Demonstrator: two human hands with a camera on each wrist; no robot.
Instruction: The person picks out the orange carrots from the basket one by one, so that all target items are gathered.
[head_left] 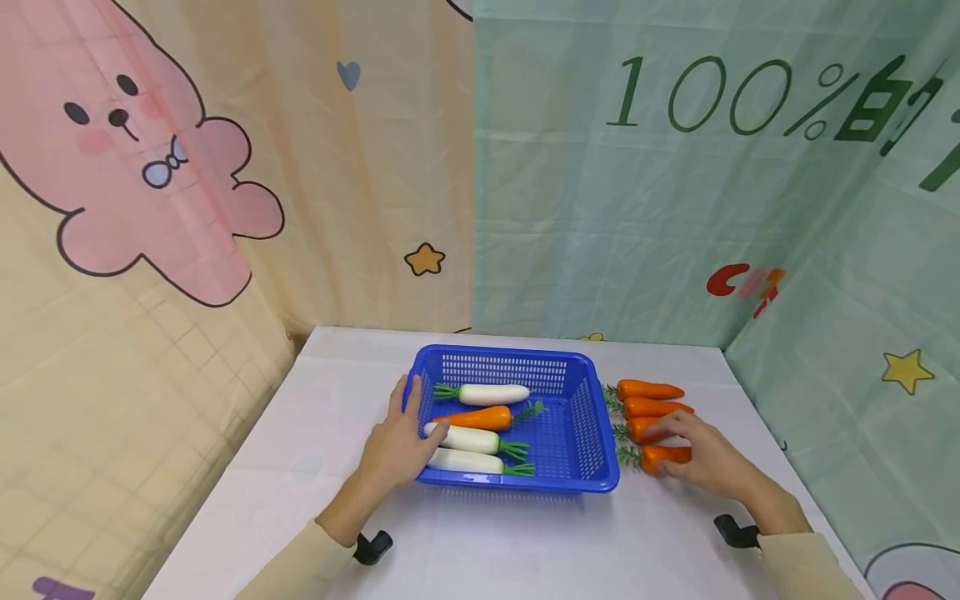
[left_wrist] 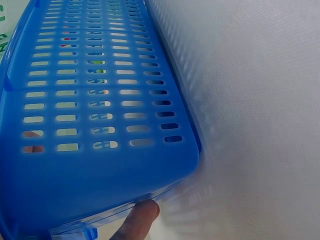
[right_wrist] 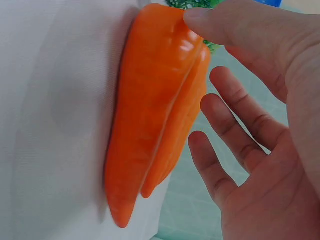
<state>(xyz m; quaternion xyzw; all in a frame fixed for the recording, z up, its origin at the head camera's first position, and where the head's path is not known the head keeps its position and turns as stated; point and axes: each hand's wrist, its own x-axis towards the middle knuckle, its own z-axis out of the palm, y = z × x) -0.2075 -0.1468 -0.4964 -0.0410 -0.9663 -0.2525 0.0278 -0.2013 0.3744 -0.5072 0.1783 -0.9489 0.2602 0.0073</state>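
My left hand [head_left: 395, 439] holds the left side of a blue plastic basket [head_left: 602, 450], thumb over the rim and fingers along its outside. One fingertip [left_wrist: 141, 216] shows by the basket's corner in the left wrist view. Inside lie three white radishes [head_left: 493, 395] with green tops and one carrot [head_left: 474, 418]. My right hand [head_left: 708, 454] is over a column of several orange carrots [head_left: 651, 389] right of the basket. In the right wrist view its thumb touches the leafy end of the nearest carrot [right_wrist: 145, 100]; the other visible fingers spread loosely beside it.
A white-covered table [head_left: 487, 550] carries everything. Printed curtains [head_left: 600, 217] stand behind it and at both sides. The carrots' leafy tops [head_left: 628, 455] lie close to the basket's right wall. Black straps [head_left: 372, 547] show at both wrists.
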